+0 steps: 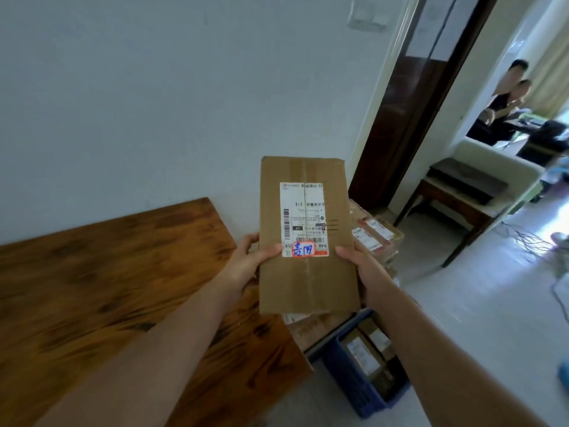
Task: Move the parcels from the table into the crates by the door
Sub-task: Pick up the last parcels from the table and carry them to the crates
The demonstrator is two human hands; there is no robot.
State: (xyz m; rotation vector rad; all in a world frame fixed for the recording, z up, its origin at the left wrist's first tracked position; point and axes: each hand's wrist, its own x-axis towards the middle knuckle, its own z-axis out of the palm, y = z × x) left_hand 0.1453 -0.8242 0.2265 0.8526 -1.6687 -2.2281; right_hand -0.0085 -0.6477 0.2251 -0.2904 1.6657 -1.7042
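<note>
The parcel (308, 235) is held in the air, past the counter (107, 288) edge; the blue crate (351, 380) lies below it and slightly to the right. Its long axis points away from the person. The left hand (246, 266) and right hand (357, 269) grasp opposite long edges, fingers (268, 252) curled round the card; neither is nearer. The shipping label (303, 211) shows barcodes, "[1]" and "948". The red-bordered sticker (303, 249) has blue handwriting that cannot be read

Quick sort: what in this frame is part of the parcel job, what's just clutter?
Job: parcel held in left hand and right hand; blue crate; stacked parcels; wooden table.
Clutter: side table; floor cables; wall switch.
</note>
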